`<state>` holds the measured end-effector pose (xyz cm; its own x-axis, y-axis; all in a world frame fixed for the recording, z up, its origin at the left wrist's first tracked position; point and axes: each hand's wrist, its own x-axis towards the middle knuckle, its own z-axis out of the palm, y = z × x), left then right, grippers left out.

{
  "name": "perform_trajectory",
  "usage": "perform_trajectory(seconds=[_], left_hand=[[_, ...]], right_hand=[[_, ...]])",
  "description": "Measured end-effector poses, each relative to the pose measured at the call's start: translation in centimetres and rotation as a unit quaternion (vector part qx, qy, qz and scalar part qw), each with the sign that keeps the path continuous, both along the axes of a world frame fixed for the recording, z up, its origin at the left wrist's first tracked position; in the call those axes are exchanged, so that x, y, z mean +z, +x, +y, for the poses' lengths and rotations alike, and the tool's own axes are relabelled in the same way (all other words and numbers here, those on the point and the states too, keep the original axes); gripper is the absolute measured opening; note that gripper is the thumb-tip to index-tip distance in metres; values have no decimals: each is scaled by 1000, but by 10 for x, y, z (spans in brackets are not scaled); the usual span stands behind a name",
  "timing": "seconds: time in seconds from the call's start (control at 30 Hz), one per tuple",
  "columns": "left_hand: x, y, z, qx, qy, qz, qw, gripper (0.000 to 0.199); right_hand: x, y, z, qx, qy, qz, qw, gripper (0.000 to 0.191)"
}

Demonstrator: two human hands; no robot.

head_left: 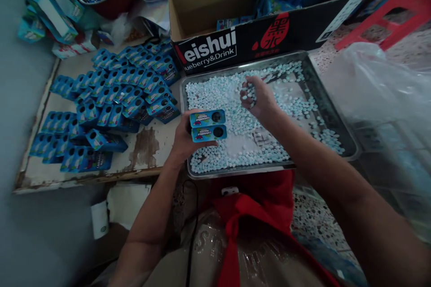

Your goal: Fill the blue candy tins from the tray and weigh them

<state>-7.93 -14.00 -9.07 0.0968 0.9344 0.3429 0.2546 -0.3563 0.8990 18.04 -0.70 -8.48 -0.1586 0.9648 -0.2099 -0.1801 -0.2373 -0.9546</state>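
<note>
Red cloth (233,237), tablets (215,92) on tray (333,107), carton (247,38) behind

The black carton (242,40) beyond the tray's (182,98) far edge reads "eishui" and "ueberry&Drink", with "黑水" inside its red drop (276,31). Two blue boxes (202,119) over the tray's left edge bear upside-down "CARAMELO MACIZO".

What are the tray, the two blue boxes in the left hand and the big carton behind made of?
The tray looks like metal, perhaps stainless steel: grey, with a shiny rim.
The two blue boxes seem to be printed thin card, possibly coated: flat faces, folded-looking edges.
The big carton is probably cardboard, brown inside, printed black outside; its finish is hard to judge.
</note>
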Motion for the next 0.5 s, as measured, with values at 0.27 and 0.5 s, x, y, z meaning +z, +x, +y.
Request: perform_trajectory(seconds=[0.27,0.5], left_hand=[[2,40,3,160,13,167,973,98],[4,59,-2,185,20,148,971,98]], right_hand=[[55,-18,-58,-5,39,222,974,44],[61,-36,-72,-52,188,143,970,46]])
